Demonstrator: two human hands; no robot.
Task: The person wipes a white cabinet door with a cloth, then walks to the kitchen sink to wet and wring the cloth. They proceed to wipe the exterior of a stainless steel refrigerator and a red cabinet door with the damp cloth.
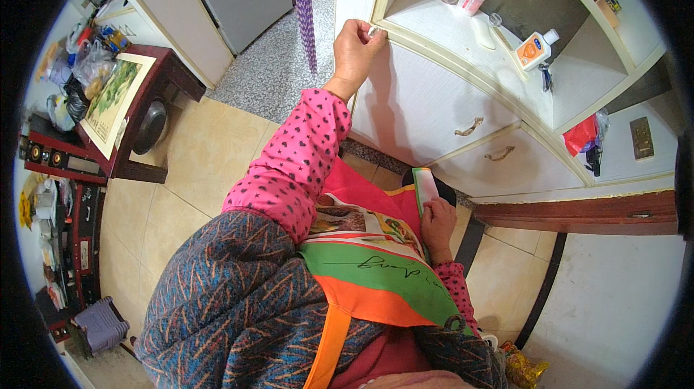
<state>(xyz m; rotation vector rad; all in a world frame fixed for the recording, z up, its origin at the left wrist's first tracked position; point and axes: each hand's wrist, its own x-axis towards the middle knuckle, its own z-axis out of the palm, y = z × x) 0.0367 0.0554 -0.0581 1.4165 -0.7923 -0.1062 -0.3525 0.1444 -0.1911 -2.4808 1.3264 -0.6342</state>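
Pinch of left hand (356,53) on small whitish piece (374,31) at edge of white cabinet (441,92), probably for fine control; right hand (438,226) curled over flat green-edged item (426,185), kind unclear, apparently for steadiness; beyond, 2 brass-coloured handles (468,127) and orange-labelled bottle (535,50), shelved within reach.

bright light casts soft shadows on the cabinet (441,103) while edges bow.

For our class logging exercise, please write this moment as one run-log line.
left hand: pinching small pale object at edge of white cabinet | right hand: at white, green-edged piece, grip unclear | shelf: orange-labelled bottle
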